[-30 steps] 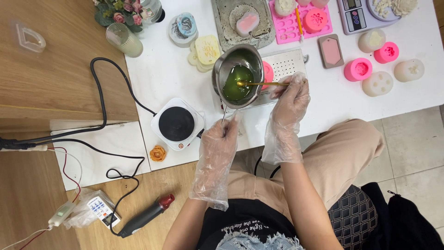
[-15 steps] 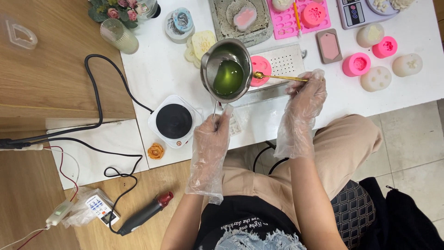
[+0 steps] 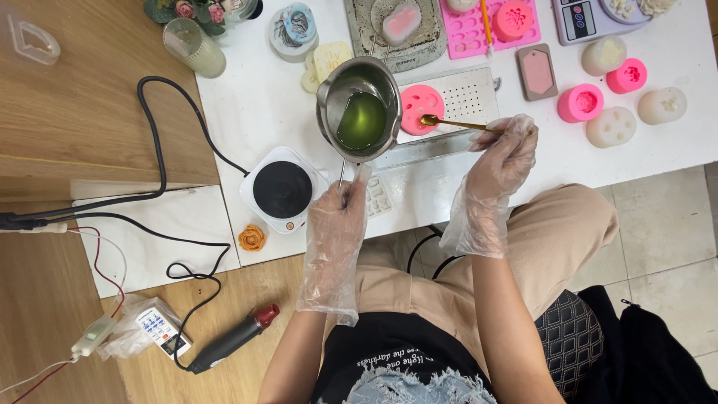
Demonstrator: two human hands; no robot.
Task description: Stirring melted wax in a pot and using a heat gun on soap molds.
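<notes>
Overhead, steel pot (image 3: 360,108), green liquid (image 3: 362,120), gold spoon (image 3: 449,123)

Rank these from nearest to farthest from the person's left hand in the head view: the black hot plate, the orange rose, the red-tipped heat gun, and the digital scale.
Measured from the left hand, which grips the pot handle:
1. Black hot plate, just to the hand's left on the white table.
2. Orange rose, farther left, near the table's edge.
3. Red-tipped heat gun, down on the wooden floor.
4. Digital scale, far corner at the top right.

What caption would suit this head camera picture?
Gloved left hand holds a metal pot of green liquid while the right hand holds a gold spoon over a pink mould.
</notes>
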